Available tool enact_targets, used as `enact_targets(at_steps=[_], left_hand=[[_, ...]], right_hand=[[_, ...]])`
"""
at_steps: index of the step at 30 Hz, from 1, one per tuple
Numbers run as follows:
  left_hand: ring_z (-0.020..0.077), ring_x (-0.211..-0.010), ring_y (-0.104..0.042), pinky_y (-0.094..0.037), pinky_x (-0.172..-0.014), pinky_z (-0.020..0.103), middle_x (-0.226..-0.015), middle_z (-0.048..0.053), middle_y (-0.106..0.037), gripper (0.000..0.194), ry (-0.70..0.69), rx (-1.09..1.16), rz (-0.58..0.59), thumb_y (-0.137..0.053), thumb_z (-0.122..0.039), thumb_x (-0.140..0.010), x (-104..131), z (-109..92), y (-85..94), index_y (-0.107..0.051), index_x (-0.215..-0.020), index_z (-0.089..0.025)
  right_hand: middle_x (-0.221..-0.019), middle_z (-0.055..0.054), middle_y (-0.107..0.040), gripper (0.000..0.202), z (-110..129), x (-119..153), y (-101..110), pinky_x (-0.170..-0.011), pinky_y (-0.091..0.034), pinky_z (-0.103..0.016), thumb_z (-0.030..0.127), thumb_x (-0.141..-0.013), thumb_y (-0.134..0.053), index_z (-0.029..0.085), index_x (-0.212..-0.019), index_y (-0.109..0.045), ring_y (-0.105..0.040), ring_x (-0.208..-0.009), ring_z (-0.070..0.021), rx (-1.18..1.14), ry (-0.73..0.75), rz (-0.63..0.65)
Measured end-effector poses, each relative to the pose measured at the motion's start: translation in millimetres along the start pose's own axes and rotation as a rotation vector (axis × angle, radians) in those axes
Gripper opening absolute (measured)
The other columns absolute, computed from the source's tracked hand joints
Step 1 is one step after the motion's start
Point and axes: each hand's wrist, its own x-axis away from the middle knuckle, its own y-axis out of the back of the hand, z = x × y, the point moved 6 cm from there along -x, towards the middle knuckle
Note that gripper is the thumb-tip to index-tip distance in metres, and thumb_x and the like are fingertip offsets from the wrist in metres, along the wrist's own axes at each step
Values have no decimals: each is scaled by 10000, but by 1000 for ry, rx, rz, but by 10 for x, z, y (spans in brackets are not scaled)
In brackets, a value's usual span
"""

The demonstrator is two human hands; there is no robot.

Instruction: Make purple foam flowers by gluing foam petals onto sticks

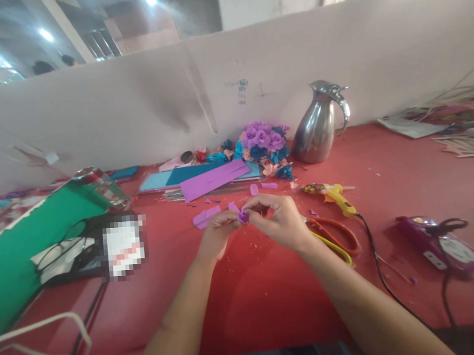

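Both hands meet above the middle of the red table, around a small purple paper flower [243,216]. My left hand [218,230] pinches it from the left, fingertips closed. From the right, my right hand [278,218] grips its other side between thumb and fingers. Purple paper pieces [205,216] lie just behind the left hand, with a small purple petal [254,189] farther back. Scissors [336,238] with orange and yellow handles rest beside my right wrist, partly hidden by it. A yellow hot glue gun [335,195] lies beyond them.
Behind the hands are a purple sheet [215,180], a bunch of paper flowers [263,138] and a steel jug [317,126]. At right sits a purple power strip [436,242] with cords. Eyeglasses [63,246], a glass jar [102,187] and a green board [35,251] stand left.
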Motion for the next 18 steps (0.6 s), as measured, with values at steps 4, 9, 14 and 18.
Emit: enact_targets(at_steps=[4,9,14,18], left_hand=[[174,-701,-561,-421,-746,336,-668,24,-676,168,21,6,-14,-832,-346,-601,5,-10,-11,-761,-654,-203],[170,-713,-550,-412,-766,333,-669,16,-667,145,21,11,1,-826,-323,-616,5,14,-19,-756,-651,-201],[175,-749,-542,-392,-797,341,-693,17,-659,152,34,42,33,-812,-316,-640,-7,64,-11,-743,-676,-185],[156,-733,-511,-370,-785,321,-678,7,-626,193,67,79,12,-822,-330,-632,-7,93,-2,-717,-658,-171]], right_hand=[[-723,4,-711,148,59,-8,4,-643,-448,-243,165,-778,-556,197,-777,-701,-603,-662,-121,-3,49,51],[-712,5,-712,143,34,-15,-4,-641,-435,-245,182,-789,-559,194,-744,-694,-598,-649,-119,5,28,66],[-660,9,-692,127,-36,-1,8,-607,-418,-237,189,-756,-570,194,-733,-694,-582,-611,-116,29,-16,-29],[-645,14,-659,161,-103,-5,34,-573,-419,-230,182,-754,-545,190,-822,-691,-578,-594,-119,-54,-48,-65]])
